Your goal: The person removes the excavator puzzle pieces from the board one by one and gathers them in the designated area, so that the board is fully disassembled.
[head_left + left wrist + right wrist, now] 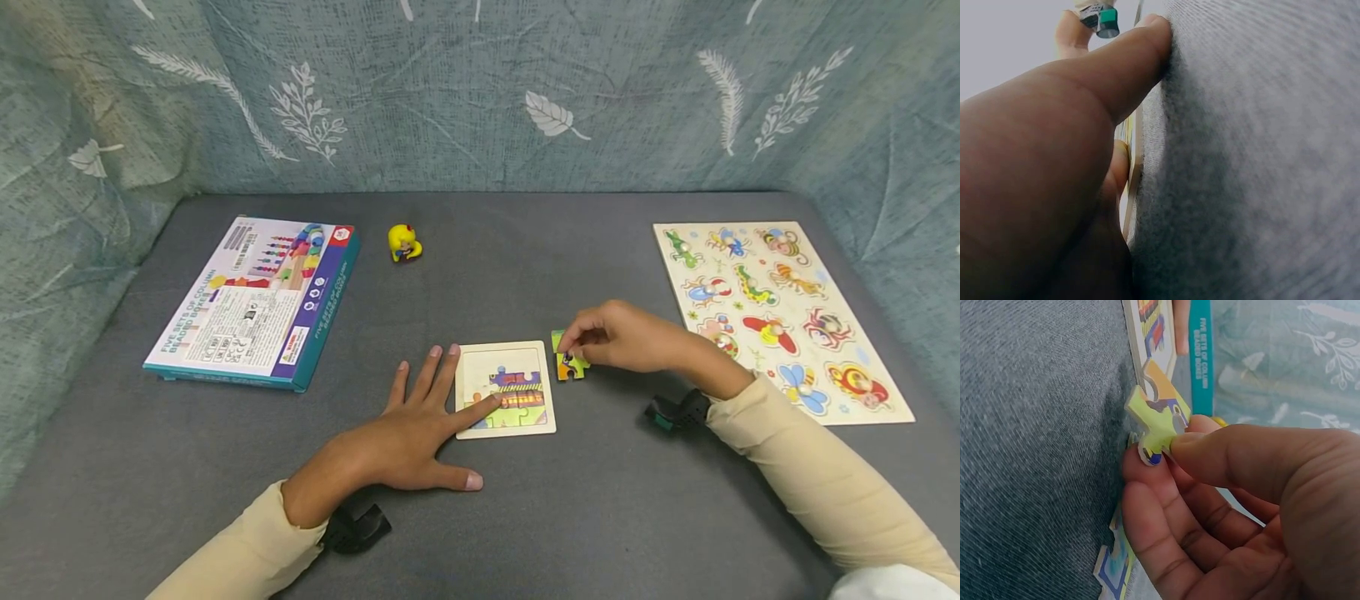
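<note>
My left hand [411,437] lies spread out, with one finger resting on the small square puzzle board [480,349]. Several fitted pieces in the board show part of a striped vehicle on green. Between thumb and fingers, my right hand [626,337] pinches a yellow-green and orange puzzle piece [1163,419] just right of the board. Below that hand in the right wrist view, another jigsaw piece [1113,569] with a blue outline lies on the grey cloth. The left wrist view shows the thumb [1129,59] close over the cloth and the board edge-on.
A boxed bead set [251,300] lies at the left, and a small yellow-haired figurine [403,243] stands behind the board. On the right is a large insect puzzle board [735,321]. A patterned curtain [480,100] borders the table's back and sides.
</note>
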Available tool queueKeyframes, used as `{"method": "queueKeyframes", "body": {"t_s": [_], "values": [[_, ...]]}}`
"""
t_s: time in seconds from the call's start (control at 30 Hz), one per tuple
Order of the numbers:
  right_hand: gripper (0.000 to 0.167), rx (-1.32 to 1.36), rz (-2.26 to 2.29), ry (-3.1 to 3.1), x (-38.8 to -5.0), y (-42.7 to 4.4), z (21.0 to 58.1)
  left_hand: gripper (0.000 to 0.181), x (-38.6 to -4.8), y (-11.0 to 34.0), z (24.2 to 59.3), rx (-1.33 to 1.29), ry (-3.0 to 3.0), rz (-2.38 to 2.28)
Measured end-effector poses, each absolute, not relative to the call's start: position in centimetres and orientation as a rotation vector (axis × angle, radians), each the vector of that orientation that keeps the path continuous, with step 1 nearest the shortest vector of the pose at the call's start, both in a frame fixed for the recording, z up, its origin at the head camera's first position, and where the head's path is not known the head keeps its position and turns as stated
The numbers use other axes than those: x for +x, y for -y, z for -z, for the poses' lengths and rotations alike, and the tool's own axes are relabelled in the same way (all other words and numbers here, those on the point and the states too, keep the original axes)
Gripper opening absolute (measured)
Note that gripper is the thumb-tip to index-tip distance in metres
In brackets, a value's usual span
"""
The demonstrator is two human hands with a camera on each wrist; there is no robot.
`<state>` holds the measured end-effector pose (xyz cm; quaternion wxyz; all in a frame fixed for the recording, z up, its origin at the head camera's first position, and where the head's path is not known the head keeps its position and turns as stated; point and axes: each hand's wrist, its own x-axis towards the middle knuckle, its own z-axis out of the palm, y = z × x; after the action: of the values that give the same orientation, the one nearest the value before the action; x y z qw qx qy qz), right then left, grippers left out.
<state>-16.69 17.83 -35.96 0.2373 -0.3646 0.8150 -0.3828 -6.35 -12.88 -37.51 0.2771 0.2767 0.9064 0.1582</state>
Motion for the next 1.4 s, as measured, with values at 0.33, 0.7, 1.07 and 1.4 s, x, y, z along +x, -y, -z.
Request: {"method": "queueKeyframes", "body": {"t_s": [0.33, 0.7, 1.07, 1.4], "values": [[0.016, -1.019, 1.023, -2.198, -16.6, -17.8, 35.89, 0.09, -6.41, 12.71, 37.36, 0.73, -2.431, -0.413], [0.014, -1.009, 1.024, -2.2, -16.62, -17.86, 35.69, 0.09, -6.39, 12.81, 37.53, 0.747, -2.436, -0.425], [0.014, -0.996, 1.047, -2.217, -16.82, -18.01, 35.86, 0.089, -6.32, 12.89, 37.56, 0.751, -2.433, -0.442], [0.013, -0.962, 1.076, -2.192, -16.72, -18.16, 35.78, 0.09, -6.3, 12.77, 37.37, 0.72, -2.442, -0.43]]}}
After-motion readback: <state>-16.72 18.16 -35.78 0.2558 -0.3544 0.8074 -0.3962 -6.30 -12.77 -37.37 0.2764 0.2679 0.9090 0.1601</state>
